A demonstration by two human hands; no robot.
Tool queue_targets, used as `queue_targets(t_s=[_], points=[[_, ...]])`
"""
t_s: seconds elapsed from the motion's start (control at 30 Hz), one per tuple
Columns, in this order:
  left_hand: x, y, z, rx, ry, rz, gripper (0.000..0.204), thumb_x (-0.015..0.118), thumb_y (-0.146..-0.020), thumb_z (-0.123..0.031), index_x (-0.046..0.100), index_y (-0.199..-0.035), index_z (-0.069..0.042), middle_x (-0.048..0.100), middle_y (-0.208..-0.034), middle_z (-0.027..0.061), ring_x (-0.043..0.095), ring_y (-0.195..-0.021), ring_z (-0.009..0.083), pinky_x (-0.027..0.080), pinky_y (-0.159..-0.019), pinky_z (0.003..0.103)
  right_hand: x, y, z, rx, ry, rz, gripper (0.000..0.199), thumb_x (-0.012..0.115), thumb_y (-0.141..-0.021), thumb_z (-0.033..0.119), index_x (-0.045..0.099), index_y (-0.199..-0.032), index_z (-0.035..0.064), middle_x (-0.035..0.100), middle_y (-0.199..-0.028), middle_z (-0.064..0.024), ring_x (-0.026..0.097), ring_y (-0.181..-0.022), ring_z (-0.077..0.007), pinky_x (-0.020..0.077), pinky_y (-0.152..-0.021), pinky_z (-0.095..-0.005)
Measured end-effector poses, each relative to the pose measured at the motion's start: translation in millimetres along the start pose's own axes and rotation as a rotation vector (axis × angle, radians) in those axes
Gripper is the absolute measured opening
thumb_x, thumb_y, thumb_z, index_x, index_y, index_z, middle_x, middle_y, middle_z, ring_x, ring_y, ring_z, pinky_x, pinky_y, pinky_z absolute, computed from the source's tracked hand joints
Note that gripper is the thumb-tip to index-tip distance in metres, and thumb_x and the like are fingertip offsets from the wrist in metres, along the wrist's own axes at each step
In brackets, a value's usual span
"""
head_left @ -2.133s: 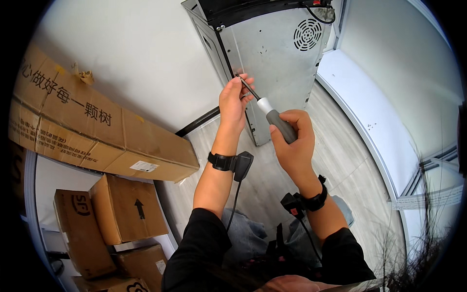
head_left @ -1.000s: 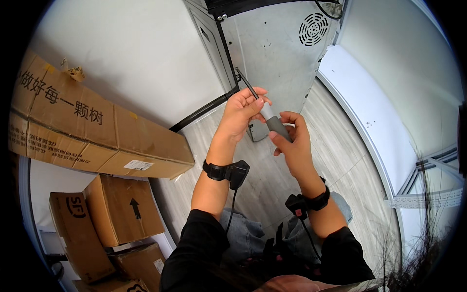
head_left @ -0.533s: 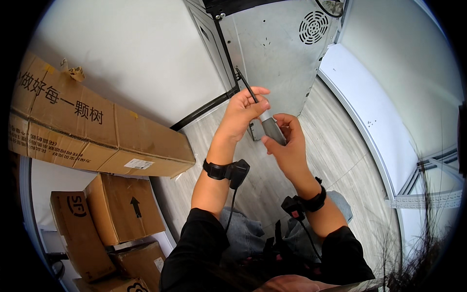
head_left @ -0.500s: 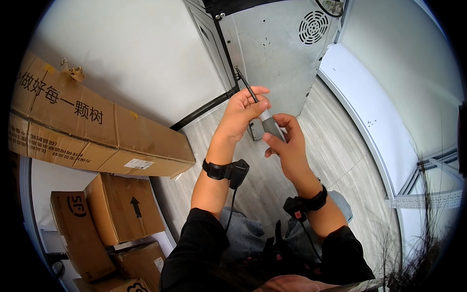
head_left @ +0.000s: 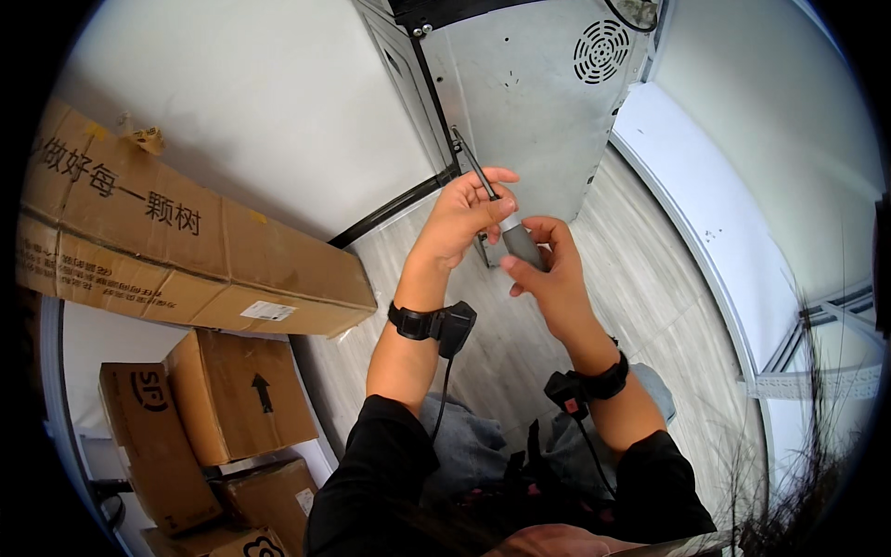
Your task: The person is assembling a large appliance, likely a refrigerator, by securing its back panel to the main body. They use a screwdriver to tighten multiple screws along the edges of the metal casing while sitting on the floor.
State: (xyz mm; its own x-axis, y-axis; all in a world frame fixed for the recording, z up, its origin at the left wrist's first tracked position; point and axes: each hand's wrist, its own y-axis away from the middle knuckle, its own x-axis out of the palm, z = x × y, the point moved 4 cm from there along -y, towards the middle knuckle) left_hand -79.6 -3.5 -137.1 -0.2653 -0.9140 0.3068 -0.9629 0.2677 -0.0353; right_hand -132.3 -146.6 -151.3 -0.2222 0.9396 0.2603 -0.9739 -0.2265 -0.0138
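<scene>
A screwdriver (head_left: 506,223) with a grey handle and a thin dark shaft points up-left at the left edge of a grey metal back panel (head_left: 529,102) of an appliance. My right hand (head_left: 548,278) wraps the handle. My left hand (head_left: 464,218) pinches the shaft just above the handle. The shaft's tip touches the panel near its left edge. Both wrists carry black bands with cables.
A long cardboard box (head_left: 176,251) lies at the left against a white wall (head_left: 251,102). Smaller cardboard boxes (head_left: 237,395) stand stacked at the lower left. A round vent grille (head_left: 600,51) sits at the panel's top right. The floor (head_left: 640,278) is pale wood planks.
Both hands and the screwdriver have shifted lower along the panel's left edge since the earliest frame. My right hand's fingers have re-gripped the handle.
</scene>
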Motion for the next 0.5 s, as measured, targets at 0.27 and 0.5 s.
queue_targets(t_s=[0.27, 0.5], points=[[3.5, -2.0, -1.1, 0.041, -0.032, -0.024, 0.037, 0.068, -0.081, -0.012, 0.055, -0.114, -0.003, 0.058, -0.082, -0.0005, 0.053, -0.064, 0.0053, 0.045, -0.052, 0.021, -2.6, 0.2, 1.0, 0.049, -0.045, 0.004, 0.044, 0.062, -0.081, 0.006, 0.04, -0.119, 0.0047, 0.049, -0.1, -0.0084, 0.057, -0.083, -0.0135, 0.0509, -0.051, -0.0248], [1.1, -2.5, 2.7, 0.104, 0.024, 0.065, 0.038, 0.068, -0.081, -0.01, 0.054, -0.116, -0.003, 0.059, -0.086, -0.0002, 0.054, -0.072, 0.0071, 0.045, -0.06, 0.022, -1.1, -0.8, 1.2, 0.088, -0.038, 0.038, 0.041, 0.06, -0.083, 0.007, 0.041, -0.119, 0.006, 0.047, -0.101, -0.0069, 0.056, -0.081, -0.0129, 0.0498, -0.05, -0.0236]])
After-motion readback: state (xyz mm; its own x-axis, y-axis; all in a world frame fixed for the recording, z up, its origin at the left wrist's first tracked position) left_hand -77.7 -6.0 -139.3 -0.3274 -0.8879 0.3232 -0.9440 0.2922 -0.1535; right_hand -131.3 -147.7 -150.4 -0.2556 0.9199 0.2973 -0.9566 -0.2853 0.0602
